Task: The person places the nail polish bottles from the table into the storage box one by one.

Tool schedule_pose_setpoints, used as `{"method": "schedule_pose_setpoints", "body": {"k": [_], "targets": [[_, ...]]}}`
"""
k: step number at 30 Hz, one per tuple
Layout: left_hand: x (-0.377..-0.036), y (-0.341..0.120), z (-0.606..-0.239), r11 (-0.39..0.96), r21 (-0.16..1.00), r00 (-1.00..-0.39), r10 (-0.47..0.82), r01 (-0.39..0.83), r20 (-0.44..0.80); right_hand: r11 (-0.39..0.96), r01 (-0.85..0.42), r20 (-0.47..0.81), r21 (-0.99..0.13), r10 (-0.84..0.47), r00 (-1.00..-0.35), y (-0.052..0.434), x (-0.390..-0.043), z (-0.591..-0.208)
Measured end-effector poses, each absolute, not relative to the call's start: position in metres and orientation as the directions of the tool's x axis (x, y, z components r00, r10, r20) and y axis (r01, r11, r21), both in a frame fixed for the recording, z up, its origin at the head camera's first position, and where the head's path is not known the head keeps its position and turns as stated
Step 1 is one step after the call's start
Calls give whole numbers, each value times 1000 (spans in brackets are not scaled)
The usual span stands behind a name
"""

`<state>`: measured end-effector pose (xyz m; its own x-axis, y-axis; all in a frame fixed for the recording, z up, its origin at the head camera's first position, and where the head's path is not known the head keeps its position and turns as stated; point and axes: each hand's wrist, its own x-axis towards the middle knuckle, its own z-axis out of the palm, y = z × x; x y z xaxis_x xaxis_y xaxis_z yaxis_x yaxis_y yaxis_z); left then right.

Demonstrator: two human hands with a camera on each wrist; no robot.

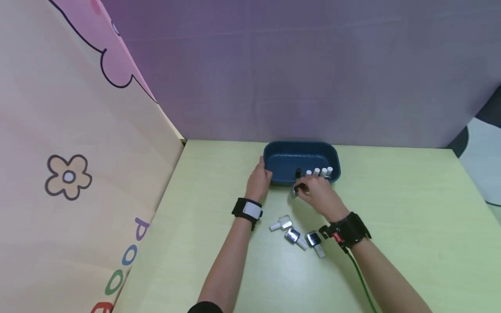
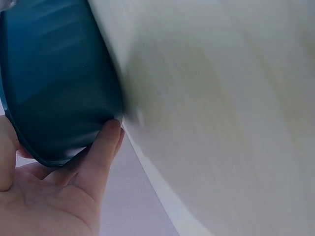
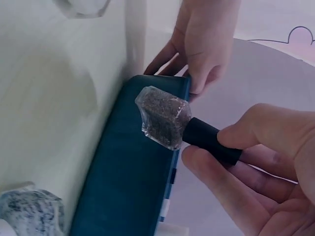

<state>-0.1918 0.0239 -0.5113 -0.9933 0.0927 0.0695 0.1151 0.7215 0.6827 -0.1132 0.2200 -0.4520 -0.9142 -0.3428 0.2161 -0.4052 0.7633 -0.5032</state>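
A dark blue oval tray (image 1: 274, 153) stands at the back of the green table. My left hand (image 1: 260, 177) holds its left end, thumb over the rim and fingers (image 2: 106, 147) against the outer wall (image 2: 59, 88). My right hand (image 1: 313, 191) is just in front of the tray's near rim and pinches the black cap (image 3: 211, 141) of a glittery grey nail polish bottle (image 3: 164, 117), which lies tilted above the rim (image 3: 133, 187). Several white-capped bottles (image 1: 322, 171) stand upright in the tray's right near corner, and a black cap (image 1: 298, 173) shows beside them.
Three white-capped polish bottles (image 1: 281, 224) (image 1: 294, 237) (image 1: 315, 241) lie on the table between my forearms. A purple wall closes the back and a patterned panel (image 1: 70, 174) the left. The table's right edge (image 1: 469, 182) drops away.
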Motion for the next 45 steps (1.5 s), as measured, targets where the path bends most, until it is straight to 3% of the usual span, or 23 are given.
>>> {"method": "schedule_pose_setpoints", "body": {"k": [20,45], "targets": [[-194,25,-509,714,694,-996,76,93,55,773,-451,271,-445,-364,-891,219,-120,-428],[-190,28,-507,698,710,-995,83,94,49,788,-460,342,-409,-336,-878,219,-129,-430]]}}
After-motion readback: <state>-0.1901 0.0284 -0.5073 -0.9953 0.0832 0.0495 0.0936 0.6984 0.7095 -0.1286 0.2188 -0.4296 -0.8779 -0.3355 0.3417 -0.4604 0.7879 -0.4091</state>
